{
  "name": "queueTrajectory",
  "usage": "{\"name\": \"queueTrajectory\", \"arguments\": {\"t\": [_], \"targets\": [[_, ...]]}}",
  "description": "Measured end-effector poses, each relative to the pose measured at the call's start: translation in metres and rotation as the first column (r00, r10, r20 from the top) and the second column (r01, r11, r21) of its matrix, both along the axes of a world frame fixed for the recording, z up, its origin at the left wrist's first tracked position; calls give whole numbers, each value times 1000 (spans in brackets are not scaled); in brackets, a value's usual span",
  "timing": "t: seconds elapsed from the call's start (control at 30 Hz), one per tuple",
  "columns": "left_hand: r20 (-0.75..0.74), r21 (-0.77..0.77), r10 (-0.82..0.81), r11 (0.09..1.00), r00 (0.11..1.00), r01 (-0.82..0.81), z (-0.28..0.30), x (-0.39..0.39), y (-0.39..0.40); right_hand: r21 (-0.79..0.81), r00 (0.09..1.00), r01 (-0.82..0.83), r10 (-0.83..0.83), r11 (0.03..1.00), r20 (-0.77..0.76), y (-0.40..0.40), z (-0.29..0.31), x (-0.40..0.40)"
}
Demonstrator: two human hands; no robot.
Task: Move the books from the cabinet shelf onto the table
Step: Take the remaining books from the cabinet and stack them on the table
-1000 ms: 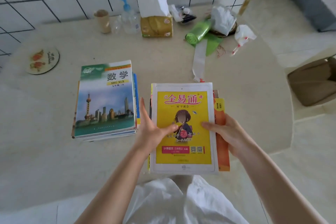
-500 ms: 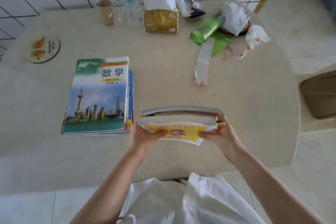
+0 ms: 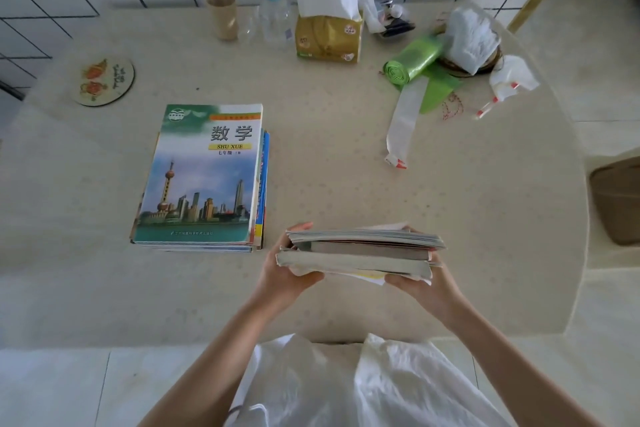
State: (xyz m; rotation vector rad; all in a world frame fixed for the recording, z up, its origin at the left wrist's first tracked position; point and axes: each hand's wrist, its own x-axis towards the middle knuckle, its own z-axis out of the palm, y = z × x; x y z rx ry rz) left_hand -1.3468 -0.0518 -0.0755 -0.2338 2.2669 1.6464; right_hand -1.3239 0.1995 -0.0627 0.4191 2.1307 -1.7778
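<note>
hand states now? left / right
Left hand: closed on the left end of the stack of books.
Right hand: closed on the right end of the same stack, tilted edge-on above the table.

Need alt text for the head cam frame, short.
Both hands, left hand and right hand, hold a small stack of books edge-on above the near part of a pale table. A second pile topped by a maths textbook lies to the left; tissues, a pump bottle and green bags line the far edge.
</note>
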Motion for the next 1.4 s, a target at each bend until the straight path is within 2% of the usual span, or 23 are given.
{"name": "queueTrajectory", "arguments": {"t": [0.03,0.07,0.1,0.2,0.27,0.3,0.37,0.47,0.57,0.67,0.73,0.8,0.9,1.07,1.23,1.4], "targets": [[27,-15,-4,1000,1000,4,-5,0,-3,-122,998,40,-34,992,51,-2,3,-2],[62,-25,10,1000,998,-8,-12,-1,-6,-173,995,51,-36,984,89,-3,4,-2],[90,-47,12,999,996,-7,-17,-2,-8,-179,994,75,-58,981,98,-4,4,-2],[104,-106,-3,994,995,14,-23,-7,-8,3,996,55,-55,999,64,-2,-10,0],[116,-109,7,994,993,6,-22,-7,-7,-14,992,-36,37,999,122,-2,-7,-2],[111,-126,9,992,994,5,-21,-7,-8,-80,988,-39,51,996,147,1,-8,-4],[108,-141,11,990,994,5,-23,-5,-7,-72,996,-4,10,997,93,7,-14,-8],[123,-119,38,993,992,-23,-26,-7,-6,-20,999,-9,10,1000,51,13,-28,-11],[115,-97,38,995,993,-27,-21,-17,-5,18,996,-20,18,1000,89,16,-27,-22],[117,-18,7,1000,993,-5,-9,-33,-4,-91,992,-53,63,994,111,16,-14,-45],[159,65,33,997,987,-43,0,-43,-3,-152,991,-57,74,987,114,17,-8,-60],[227,81,100,989,969,-121,6,-52,2,-221,986,-48,82,974,147,16,-7,-74],[313,31,232,967,921,-254,5,-69,7,-299,971,46,27,953,238,7,-13,-92],[392,-79,307,950,867,-301,-4,-90,12,-311,931,179,-59,933,359,-13,-33,-114],[391,-198,358,932,848,-303,-10,-95,20,-272,907,172,-44,947,419,-25,-46,-128],[415,-234,356,931,837,-280,-21,-101,20,-196,890,139,-35,971,456,-27,-58,-140]]}}
